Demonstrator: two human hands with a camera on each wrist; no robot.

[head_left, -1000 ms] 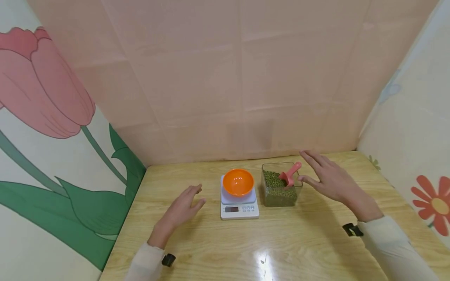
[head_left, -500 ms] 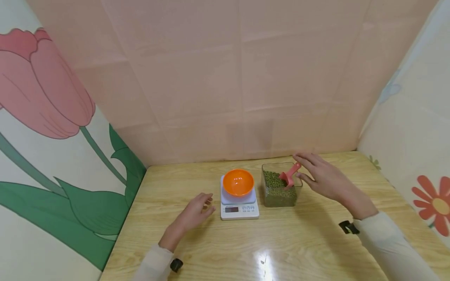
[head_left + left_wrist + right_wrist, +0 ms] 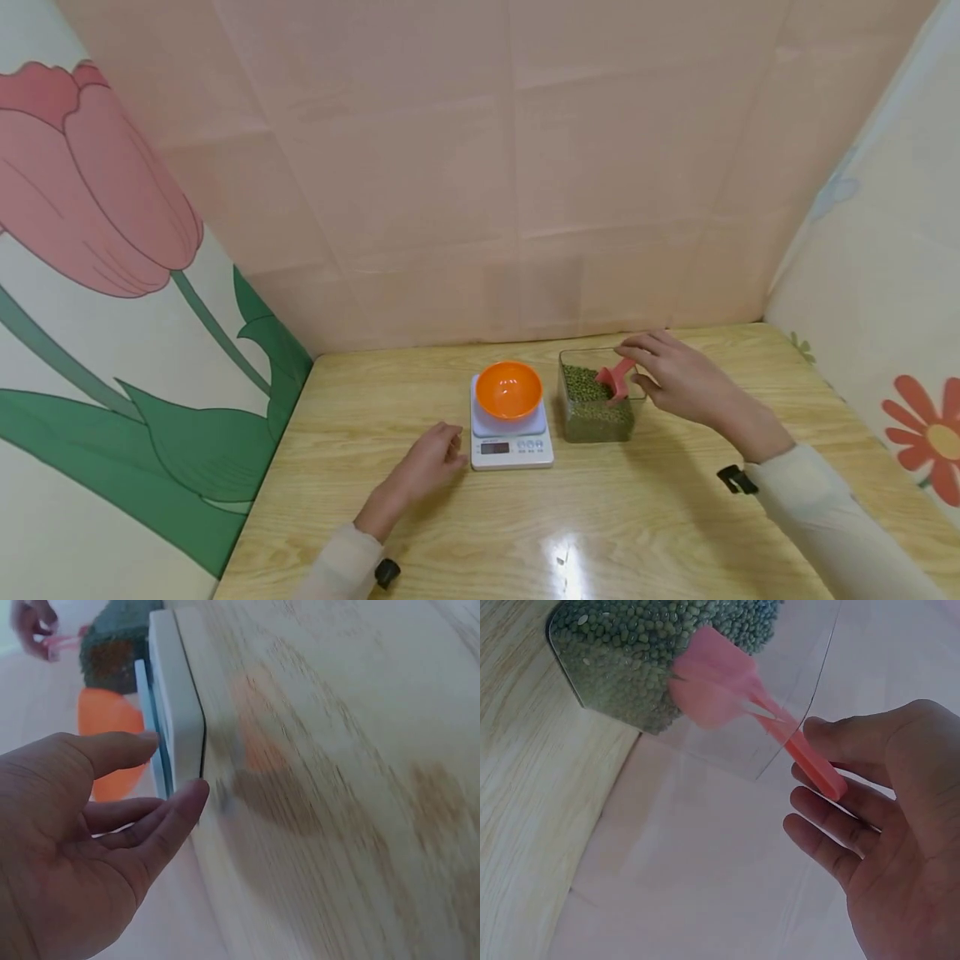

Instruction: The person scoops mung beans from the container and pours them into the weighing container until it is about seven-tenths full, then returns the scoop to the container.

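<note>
A white kitchen scale carries an orange bowl, which looks empty. To its right stands a clear container of small green beans with a pink scoop stuck in them. My right hand is at the scoop's handle, index finger over it and thumb below. In the right wrist view the scoop has its handle end lying against the relaxed fingers of my right hand, without a firm pinch. My left hand lies flat on the table. There a fingertip of the left hand touches the scale's left side.
The wooden table is boxed in by a pink back wall and flower-printed side panels. Bare tabletop lies in front of the scale and at both sides. Each wrist wears a small black device.
My right hand moved left and closed in on the scoop handle, its fingers curving around it. My left hand slid right across the table up to the scale's edge.
</note>
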